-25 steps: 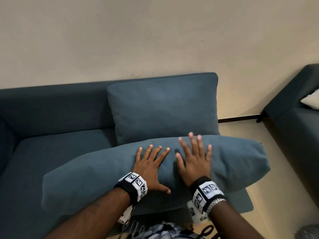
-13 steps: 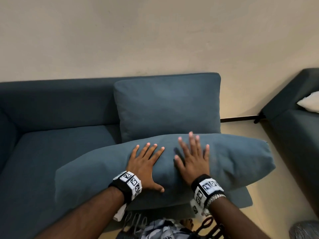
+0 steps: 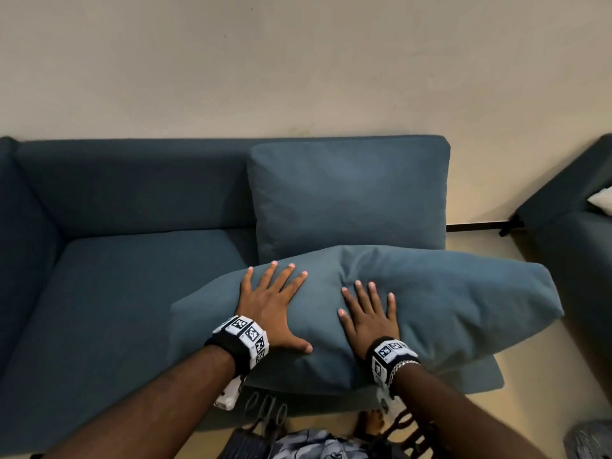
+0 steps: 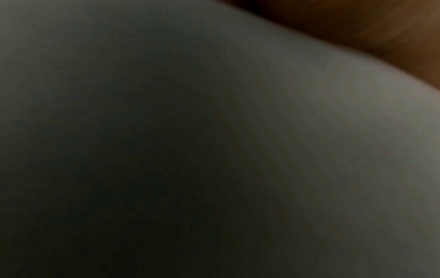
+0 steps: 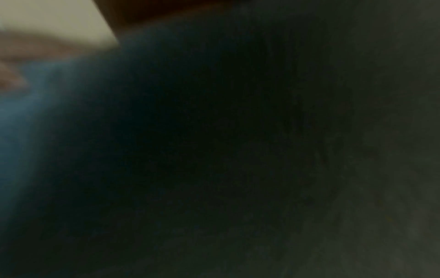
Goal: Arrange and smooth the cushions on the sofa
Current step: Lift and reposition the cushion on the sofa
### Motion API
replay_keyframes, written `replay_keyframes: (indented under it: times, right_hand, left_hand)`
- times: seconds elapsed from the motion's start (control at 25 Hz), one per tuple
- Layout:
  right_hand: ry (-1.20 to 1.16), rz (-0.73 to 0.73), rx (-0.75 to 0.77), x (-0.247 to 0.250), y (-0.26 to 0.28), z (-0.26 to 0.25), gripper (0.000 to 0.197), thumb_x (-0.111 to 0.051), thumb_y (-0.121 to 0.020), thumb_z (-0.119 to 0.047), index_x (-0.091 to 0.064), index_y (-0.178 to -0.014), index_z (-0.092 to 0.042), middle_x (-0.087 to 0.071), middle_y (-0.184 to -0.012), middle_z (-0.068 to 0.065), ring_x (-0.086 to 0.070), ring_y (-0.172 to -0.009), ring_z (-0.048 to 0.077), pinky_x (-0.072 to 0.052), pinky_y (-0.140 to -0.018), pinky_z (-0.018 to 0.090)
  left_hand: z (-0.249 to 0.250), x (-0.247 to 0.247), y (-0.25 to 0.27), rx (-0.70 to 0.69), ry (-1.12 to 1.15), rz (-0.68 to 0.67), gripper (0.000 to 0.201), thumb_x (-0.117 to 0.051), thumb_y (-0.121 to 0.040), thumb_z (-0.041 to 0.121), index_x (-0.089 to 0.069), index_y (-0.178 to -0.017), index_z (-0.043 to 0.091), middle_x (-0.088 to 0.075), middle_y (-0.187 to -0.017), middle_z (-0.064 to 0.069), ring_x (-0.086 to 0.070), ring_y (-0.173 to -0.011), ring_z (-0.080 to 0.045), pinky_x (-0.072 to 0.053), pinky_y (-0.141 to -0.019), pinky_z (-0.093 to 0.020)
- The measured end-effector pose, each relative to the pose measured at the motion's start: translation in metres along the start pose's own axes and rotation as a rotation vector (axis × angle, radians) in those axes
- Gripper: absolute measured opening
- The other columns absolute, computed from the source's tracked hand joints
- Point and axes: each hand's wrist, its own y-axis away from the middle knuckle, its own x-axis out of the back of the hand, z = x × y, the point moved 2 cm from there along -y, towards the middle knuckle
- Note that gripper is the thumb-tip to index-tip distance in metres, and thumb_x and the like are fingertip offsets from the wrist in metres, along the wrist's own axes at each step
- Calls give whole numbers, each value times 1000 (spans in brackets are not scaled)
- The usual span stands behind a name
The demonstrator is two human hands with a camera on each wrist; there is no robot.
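A large teal cushion (image 3: 447, 303) lies flat across the right end of the teal sofa (image 3: 116, 293), its right corner hanging past the seat. Both palms press down on its top with fingers spread. My left hand (image 3: 271, 299) is on the cushion's left half, my right hand (image 3: 369, 313) near its middle, where the fabric dents. A second teal cushion (image 3: 347, 197) stands upright against the backrest just behind. Both wrist views are dark and blurred, filled by cushion fabric (image 4: 214, 150) (image 5: 166, 131).
The sofa's left seat (image 3: 126, 309) is bare, with an armrest (image 3: 20, 243) at far left. A second dark sofa (image 3: 569, 226) with a white pillow (image 3: 601, 202) stands at right across a strip of floor (image 3: 480, 243). The wall (image 3: 298, 61) is behind.
The two hands have spread further apart on the cushion. The right hand slid back toward me, and a dent shows ahead of its fingertips. The head view shifted left, so the cushion sits further right.
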Motion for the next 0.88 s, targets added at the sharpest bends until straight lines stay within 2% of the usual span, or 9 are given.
replay_keyframes:
  times: [0.08,0.2,0.32,0.44,0.52,0.64,0.76,0.8,0.88]
  right_hand:
    - [-27,-94,-84,1,-8,-2,76,4,-92,-70,-9,-161,-42,7,-173,-8,17,-158,21,11,-122,64]
    - [-288,304,-21,54,-4,-29,52,-37,-102,-54,-40,-151,-35,-11,-172,-3,4,-160,23,6,-124,59]
    - [-356,617,-13,61,6,-47,57,-36,-100,-52,-36,-155,-37,-15,-171,-4,-2,-160,22,9,-124,49]
    - [-6,52,30,-9,-6,-48,78,16,-91,-71,-5,-161,-44,4,-173,-8,12,-159,21,9,-124,60]
    - [14,-110,-30,-12,-20,-44,75,10,-93,-70,-3,-162,-43,8,-173,-8,16,-158,22,9,-123,63]
    - [-258,234,-3,47,-22,-70,57,-34,-102,-55,-33,-155,-35,-10,-172,-4,3,-160,24,2,-126,59]
    - [-466,659,82,78,-5,-98,59,-43,-98,-51,-37,-155,-33,-13,-171,-2,-4,-160,23,0,-126,48]
    - [-331,583,121,66,-7,-107,63,-38,-100,-54,-27,-159,-35,-2,-172,-3,0,-160,24,3,-126,49]
    - [25,112,210,16,-23,-115,70,-14,-100,-68,0,-162,-40,31,-164,-10,9,-160,25,9,-125,57]
  left_hand:
    - [-12,-3,6,7,6,-2,146,-44,-41,107,13,-160,45,7,-173,10,8,-159,-25,10,-120,-65]
    - [-35,-5,10,38,53,37,144,-43,-42,108,15,-159,46,7,-173,9,7,-160,-25,5,-122,-63]
    - [-42,-1,15,16,38,39,145,-42,-42,109,13,-160,45,5,-173,8,6,-160,-25,3,-122,-62]
    - [-41,-8,19,12,17,-1,145,-42,-40,108,7,-161,45,3,-173,9,6,-160,-25,6,-120,-65]
    - [-48,-9,19,22,20,-7,145,-42,-40,108,9,-161,46,4,-173,10,7,-160,-24,8,-120,-66]
    - [-75,-6,16,86,88,25,147,-42,-38,111,13,-159,48,5,-173,12,5,-160,-21,7,-121,-66]
    - [-86,1,15,73,86,34,149,-39,-36,112,14,-159,47,3,-173,11,4,-160,-20,6,-121,-66]
    - [-86,1,14,77,86,36,150,-40,-35,112,13,-159,47,3,-173,11,3,-160,-20,6,-121,-66]
    - [-86,-4,14,73,77,7,149,-42,-36,110,10,-160,47,1,-173,11,3,-160,-20,8,-120,-66]
